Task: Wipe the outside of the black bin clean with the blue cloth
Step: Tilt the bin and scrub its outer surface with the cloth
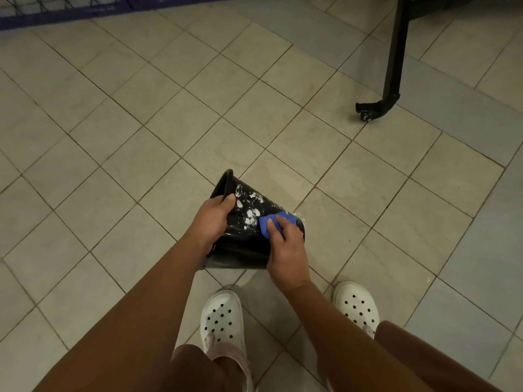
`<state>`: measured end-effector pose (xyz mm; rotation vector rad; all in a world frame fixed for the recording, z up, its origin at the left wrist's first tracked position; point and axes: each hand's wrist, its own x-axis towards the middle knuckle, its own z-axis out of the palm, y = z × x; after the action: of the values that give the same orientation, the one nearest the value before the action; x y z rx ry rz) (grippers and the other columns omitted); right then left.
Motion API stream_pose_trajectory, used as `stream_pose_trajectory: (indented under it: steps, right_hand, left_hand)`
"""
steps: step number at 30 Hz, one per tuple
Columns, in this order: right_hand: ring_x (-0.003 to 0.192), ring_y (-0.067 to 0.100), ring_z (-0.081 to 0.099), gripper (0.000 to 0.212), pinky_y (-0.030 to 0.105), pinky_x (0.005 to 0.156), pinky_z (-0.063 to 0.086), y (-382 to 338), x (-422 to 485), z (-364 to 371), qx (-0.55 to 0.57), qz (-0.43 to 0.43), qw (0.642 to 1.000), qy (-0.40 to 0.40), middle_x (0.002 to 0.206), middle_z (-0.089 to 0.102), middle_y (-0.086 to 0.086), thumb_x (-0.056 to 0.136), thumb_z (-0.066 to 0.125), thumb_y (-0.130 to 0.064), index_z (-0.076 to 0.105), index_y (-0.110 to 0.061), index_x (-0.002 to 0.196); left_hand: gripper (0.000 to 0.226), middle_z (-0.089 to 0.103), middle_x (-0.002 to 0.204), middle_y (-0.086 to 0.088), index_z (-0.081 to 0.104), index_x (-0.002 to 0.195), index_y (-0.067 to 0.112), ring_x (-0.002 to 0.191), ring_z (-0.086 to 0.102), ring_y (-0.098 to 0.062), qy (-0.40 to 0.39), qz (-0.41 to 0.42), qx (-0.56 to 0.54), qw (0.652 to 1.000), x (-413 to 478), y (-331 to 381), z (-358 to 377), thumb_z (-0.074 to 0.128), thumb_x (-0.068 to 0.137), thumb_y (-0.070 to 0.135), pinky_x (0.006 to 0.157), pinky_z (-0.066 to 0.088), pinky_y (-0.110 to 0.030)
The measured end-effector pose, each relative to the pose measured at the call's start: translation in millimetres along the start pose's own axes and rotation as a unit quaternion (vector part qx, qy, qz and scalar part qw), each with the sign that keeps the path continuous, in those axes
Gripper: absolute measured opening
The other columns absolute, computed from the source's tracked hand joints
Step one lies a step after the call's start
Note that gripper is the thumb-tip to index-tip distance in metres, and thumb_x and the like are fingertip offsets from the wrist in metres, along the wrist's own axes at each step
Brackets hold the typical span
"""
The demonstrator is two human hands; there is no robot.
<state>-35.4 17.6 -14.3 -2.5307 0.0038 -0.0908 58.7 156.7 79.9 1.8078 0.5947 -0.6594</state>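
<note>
The black bin [243, 244] is tilted on its side above the tiled floor, its open rim pointing up and to the left. White smears and blotches cover its upper outer wall. My left hand [213, 219] grips the bin at the rim, thumb on the outer wall. My right hand [285, 250] presses the bunched blue cloth [276, 220] against the bin's wall near its base, just right of the white blotches.
A black metal leg with a small caster [368, 113] stands at the upper right. A dark blue frame with wire mesh [56, 15] runs along the top left. My feet in white clogs [222, 321] stand directly below the bin on beige floor tiles.
</note>
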Motion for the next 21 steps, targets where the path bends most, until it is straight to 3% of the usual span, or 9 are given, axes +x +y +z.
stream_pose_trajectory:
  steps: [4, 7, 13, 21]
  right_hand:
    - [0.112, 0.037, 0.049, 0.076, 0.050, 0.091, 0.049, -14.8, -6.5, -1.3, 0.017, 0.039, 0.999, 0.021, 0.126, 0.044, 0.022, 0.068, 0.075, 0.004, 0.037, -0.007, 0.132]
    - [0.109, 0.031, 0.041, 0.076, 0.049, 0.086, 0.049, -26.7, -16.8, 1.6, -0.014, 0.024, 1.000, 0.015, 0.125, 0.036, 0.017, 0.061, 0.078, 0.002, 0.045, -0.008, 0.130]
    - [0.103, 0.034, 0.045, 0.071, 0.050, 0.080, 0.047, -9.8, 17.6, -6.3, -0.085, 0.066, 0.994, -0.017, 0.114, 0.050, 0.020, 0.064, 0.076, -0.004, 0.048, -0.008, 0.128]
    - [0.103, 0.030, 0.040, 0.074, 0.049, 0.081, 0.048, -38.1, -9.9, -1.7, -0.057, 0.057, 0.997, -0.012, 0.116, 0.041, 0.016, 0.061, 0.079, -0.008, 0.048, -0.009, 0.129]
  left_hand:
    - [0.033, 0.074, 0.100, -0.009, 0.068, 0.112, 0.011, 0.093, 0.071, -0.024, 0.014, 0.023, -0.007, 1.000, 0.3, -0.2, 0.1, 0.044, 0.104, 0.033, 0.081, 0.056, -0.036]
    - [0.036, 0.074, 0.103, -0.009, 0.066, 0.115, 0.012, 0.096, 0.071, -0.025, 0.009, 0.004, -0.006, 1.000, 2.1, -4.1, -4.4, 0.043, 0.104, 0.037, 0.087, 0.055, -0.042]
    - [0.035, 0.073, 0.105, -0.009, 0.065, 0.117, 0.012, 0.097, 0.070, -0.025, 0.003, 0.015, -0.008, 1.000, 0.7, -3.2, 1.0, 0.042, 0.104, 0.035, 0.085, 0.056, -0.040]
    - [0.037, 0.073, 0.103, -0.010, 0.065, 0.116, 0.011, 0.096, 0.071, -0.027, 0.014, -0.001, 0.004, 1.000, 3.1, -4.7, -3.6, 0.041, 0.103, 0.037, 0.093, 0.054, -0.050]
